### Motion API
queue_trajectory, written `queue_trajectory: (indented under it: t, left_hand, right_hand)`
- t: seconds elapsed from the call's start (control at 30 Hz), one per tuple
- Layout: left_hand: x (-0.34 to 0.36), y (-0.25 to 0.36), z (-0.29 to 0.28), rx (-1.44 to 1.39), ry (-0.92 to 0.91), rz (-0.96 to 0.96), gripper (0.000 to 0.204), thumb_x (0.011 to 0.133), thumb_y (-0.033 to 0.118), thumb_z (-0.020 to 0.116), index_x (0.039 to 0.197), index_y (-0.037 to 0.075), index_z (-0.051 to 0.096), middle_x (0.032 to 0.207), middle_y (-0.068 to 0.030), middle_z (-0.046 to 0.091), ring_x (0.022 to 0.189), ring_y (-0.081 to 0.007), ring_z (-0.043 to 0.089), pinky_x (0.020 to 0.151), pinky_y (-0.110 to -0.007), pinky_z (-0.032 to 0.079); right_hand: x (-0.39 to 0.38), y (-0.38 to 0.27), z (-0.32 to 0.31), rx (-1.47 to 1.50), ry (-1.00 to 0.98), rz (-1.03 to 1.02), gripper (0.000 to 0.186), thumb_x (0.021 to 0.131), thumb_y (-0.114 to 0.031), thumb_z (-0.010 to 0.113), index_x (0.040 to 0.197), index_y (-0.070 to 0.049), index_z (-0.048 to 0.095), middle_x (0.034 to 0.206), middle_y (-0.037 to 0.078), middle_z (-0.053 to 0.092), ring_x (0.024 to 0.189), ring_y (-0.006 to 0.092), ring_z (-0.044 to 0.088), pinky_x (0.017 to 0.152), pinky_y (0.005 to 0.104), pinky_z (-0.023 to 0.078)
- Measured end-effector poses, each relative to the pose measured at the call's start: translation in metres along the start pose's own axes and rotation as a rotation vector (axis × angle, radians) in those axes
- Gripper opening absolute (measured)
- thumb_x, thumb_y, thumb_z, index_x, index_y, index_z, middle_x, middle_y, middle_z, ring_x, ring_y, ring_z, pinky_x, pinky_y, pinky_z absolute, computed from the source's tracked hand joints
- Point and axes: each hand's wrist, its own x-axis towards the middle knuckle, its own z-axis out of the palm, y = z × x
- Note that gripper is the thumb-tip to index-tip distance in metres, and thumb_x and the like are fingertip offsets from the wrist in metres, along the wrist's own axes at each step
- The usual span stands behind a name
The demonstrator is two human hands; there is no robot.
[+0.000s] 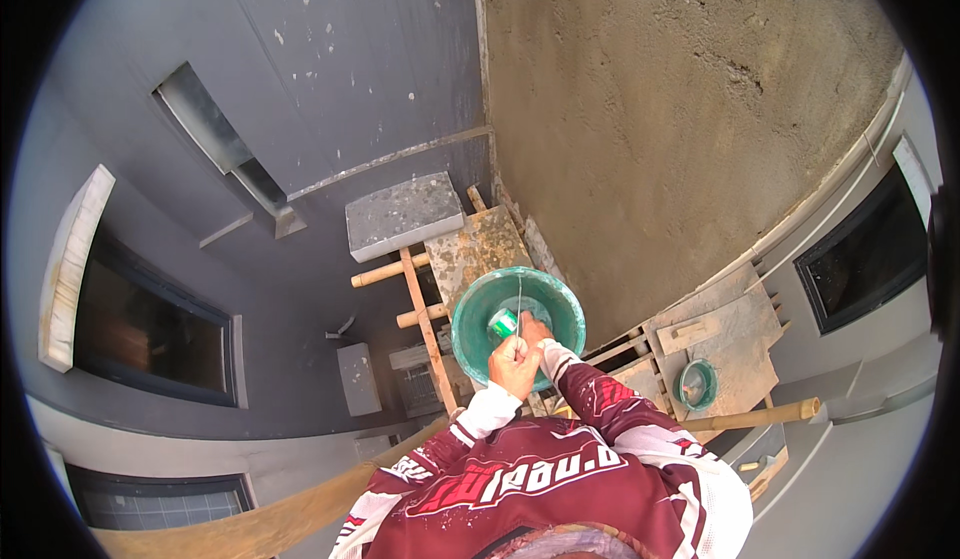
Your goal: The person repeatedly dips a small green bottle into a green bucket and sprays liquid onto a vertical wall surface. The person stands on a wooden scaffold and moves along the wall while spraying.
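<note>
A large green bucket (468,304) stands on the planks in front of me. Inside it lies a small green and white can (503,323). From the bucket's far rim, a thin pale cord or wire handle (520,299) runs down to my hands. My left hand (510,366) is closed at the near side of the bucket, its thumb and fingers pinching this thin line. My right hand (537,331) reaches over the bucket beside the left, fingers curled. What the right fingers hold is hidden.
Bamboo poles (745,416) and planks form a scaffold. On the right-hand boards (735,359) are a wooden float (687,335) and a smaller green bucket (697,384). A rough plastered wall (680,109) rises ahead. A grey ledge (405,214) juts out at left.
</note>
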Motion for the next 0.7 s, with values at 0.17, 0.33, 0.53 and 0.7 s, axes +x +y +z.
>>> queue_trajectory:
  t: [0.17, 0.33, 0.53, 0.7]
  left_hand:
    - [0.017, -0.053, -0.003, 0.02, 0.144, -0.17, 0.036, 0.078, 0.016, 0.068, 0.058, 0.006, 0.04, 0.055, 0.003, 0.04, 0.054, -0.0057, 0.033, 0.045, -0.027, 0.03]
    - [0.017, -0.147, -0.034, 0.122, 0.368, -0.371, 0.036, 0.071, 0.028, 0.071, 0.061, 0.0, 0.052, 0.056, -0.0084, 0.054, 0.052, -0.0159, 0.047, 0.053, -0.035, 0.043]
    - [0.004, -0.157, -0.06, 0.089, 0.474, -0.424, 0.035, 0.072, 0.024, 0.07, 0.058, -0.001, 0.049, 0.055, -0.0096, 0.053, 0.052, -0.0178, 0.047, 0.055, -0.036, 0.042]
    - [0.004, -0.147, -0.063, 0.196, 0.538, -0.304, 0.034, 0.071, 0.02, 0.07, 0.056, 0.0, 0.046, 0.053, -0.0086, 0.05, 0.051, -0.0181, 0.044, 0.053, -0.037, 0.04]
  right_hand:
    - [-0.036, -0.004, -0.021, 0.251, 0.044, -0.081, 0.067, 0.068, -0.025, 0.074, 0.121, -0.003, 0.038, 0.104, 0.021, 0.06, 0.097, 0.0363, 0.059, 0.084, 0.0416, 0.047]
    - [-0.054, 0.018, -0.011, 0.463, -0.096, -0.051, 0.072, 0.065, -0.019, 0.077, 0.12, 0.005, 0.038, 0.097, 0.016, 0.061, 0.086, 0.0231, 0.062, 0.072, 0.0346, 0.051]
    - [0.009, -0.019, -0.099, 0.444, -0.155, 0.106, 0.048, 0.063, -0.022, 0.078, 0.098, 0.002, 0.056, 0.081, 0.01, 0.061, 0.063, 0.017, 0.059, 0.051, 0.0317, 0.05]
    - [0.129, -0.157, -0.353, 0.496, 0.635, -0.351, 0.05, 0.068, -0.029, 0.071, 0.103, 0.006, 0.06, 0.092, 0.016, 0.066, 0.082, 0.0209, 0.063, 0.073, 0.0326, 0.05]
